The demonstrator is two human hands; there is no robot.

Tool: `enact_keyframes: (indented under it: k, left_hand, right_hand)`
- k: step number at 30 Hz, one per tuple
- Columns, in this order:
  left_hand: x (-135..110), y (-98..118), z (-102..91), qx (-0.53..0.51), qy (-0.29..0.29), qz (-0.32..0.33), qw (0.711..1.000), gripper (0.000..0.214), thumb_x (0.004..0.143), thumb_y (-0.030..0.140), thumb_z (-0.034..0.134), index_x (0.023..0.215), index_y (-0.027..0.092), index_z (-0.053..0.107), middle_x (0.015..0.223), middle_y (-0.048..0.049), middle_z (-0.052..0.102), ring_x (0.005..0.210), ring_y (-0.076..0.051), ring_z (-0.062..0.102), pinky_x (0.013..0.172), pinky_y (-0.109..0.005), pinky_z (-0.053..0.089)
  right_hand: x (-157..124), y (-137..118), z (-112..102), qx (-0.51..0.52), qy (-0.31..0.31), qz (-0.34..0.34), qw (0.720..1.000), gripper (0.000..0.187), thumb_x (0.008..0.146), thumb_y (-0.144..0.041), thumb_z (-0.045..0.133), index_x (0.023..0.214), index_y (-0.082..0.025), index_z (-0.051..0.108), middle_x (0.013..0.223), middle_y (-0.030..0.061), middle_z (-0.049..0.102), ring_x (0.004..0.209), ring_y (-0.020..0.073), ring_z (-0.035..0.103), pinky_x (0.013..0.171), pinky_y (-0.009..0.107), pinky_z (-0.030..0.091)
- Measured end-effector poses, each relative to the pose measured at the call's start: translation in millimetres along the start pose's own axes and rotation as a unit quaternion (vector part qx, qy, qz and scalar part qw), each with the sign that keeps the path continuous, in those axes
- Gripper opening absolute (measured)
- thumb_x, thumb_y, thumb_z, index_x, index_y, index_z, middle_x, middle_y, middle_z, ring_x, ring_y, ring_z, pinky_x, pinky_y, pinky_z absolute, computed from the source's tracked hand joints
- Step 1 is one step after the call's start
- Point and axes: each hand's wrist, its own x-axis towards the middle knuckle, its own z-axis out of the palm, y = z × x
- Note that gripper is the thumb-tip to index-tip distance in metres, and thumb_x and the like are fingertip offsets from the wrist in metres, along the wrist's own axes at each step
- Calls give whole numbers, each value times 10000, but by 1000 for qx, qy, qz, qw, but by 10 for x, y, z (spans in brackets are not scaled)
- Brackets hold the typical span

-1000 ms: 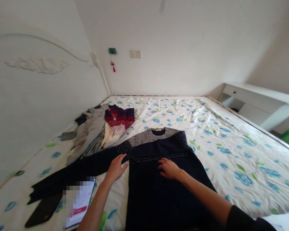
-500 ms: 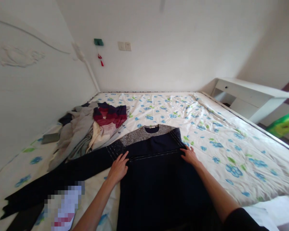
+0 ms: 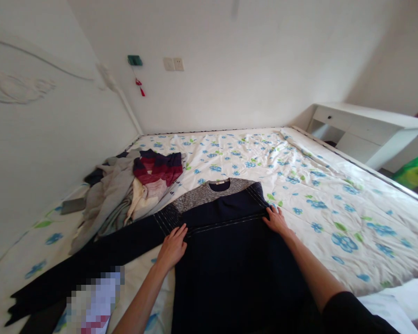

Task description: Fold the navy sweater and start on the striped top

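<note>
Left hand [image 3: 174,246] and right hand [image 3: 277,220], fingers slightly spread, pinch unclear, are touching long-sleeved navy-and-grey knit pullover [image 3: 226,269] lying under and between fingertips; probably handling soft, light, floppy; underarm edges suiting grip.

I note dark navy on the sweater [image 3: 226,260], grey-flecked at the yoke [image 3: 195,197], broken white lines across chest and shoulders. Bedsheet [image 3: 299,192] white, blue flowers, green leaves. Far left, a garment [image 3: 160,176] banded navy, maroon, pale pink; grey cloth [image 3: 112,183] beside it. My own sleeve [image 3: 351,315]: plain black.
</note>
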Motion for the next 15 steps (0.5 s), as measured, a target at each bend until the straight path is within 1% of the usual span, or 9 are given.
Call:
enact_keyframes:
  k: [3, 6, 8, 9, 11, 13, 15]
  left_hand:
    - [21, 30, -97, 8, 15, -3, 1000, 687, 967, 196, 481, 1627, 190, 672, 1777, -103, 571, 1576, -359, 556, 1228, -546, 544]
    - [8, 30, -296, 17, 36, 12, 999, 641, 1034, 237, 421, 1618, 183, 679, 1771, -102, 580, 1530, -340, 593, 1234, -514, 531]
    - [-29, -7, -399, 27, 39, 16, 999, 622, 1072, 287, 395, 1618, 202, 681, 1780, -92, 570, 1494, -337, 624, 1236, -514, 523]
    - [-55, -31, -419, 33, 32, 13, 999, 612, 1081, 313, 398, 1611, 218, 688, 1784, -88, 567, 1476, -340, 639, 1231, -520, 524]
    - [-107, -77, -386, 48, -6, -4, 999, 592, 1068, 345, 435, 1579, 249, 716, 1780, -90, 572, 1451, -358, 665, 1201, -546, 540]
    - [-145, -102, -285, 61, -66, -22, 996, 581, 1018, 347, 504, 1533, 247, 751, 1767, -112, 585, 1461, -383, 670, 1171, -559, 558]
    - [-156, -111, -187, 65, -101, -28, 992, 574, 974, 344, 547, 1485, 234, 782, 1751, -132, 600, 1477, -396, 666, 1166, -559, 563]
  right_hand:
    - [7, -14, -24, 5, 4, -4, 1000, 645, 1024, -431, 618, 1616, -178, 573, 1860, 210, 345, 1752, 391, 252, 1412, 635, 171]
    - [7, -46, -68, 13, 18, -17, 1000, 570, 1012, -377, 614, 1541, -164, 618, 1888, 202, 295, 1762, 406, 219, 1407, 678, 177]
    - [6, -67, -95, 19, 23, -29, 999, 512, 1004, -339, 609, 1486, -171, 653, 1885, 183, 318, 1757, 409, 233, 1409, 683, 184]
    - [6, -75, -105, 21, 22, -33, 999, 482, 1002, -319, 601, 1457, -176, 671, 1875, 172, 346, 1751, 403, 256, 1414, 674, 186]
    - [10, -87, -119, 17, 7, -43, 999, 415, 1012, -277, 560, 1381, -169, 713, 1846, 168, 411, 1723, 376, 338, 1428, 636, 183]
    - [18, -92, -125, 5, -19, -56, 998, 373, 1030, -235, 500, 1291, -140, 750, 1821, 194, 449, 1659, 340, 459, 1438, 582, 188]
    - [28, -85, -132, -6, -37, -64, 997, 370, 1041, -206, 469, 1230, -120, 775, 1803, 220, 472, 1589, 314, 552, 1435, 542, 208]
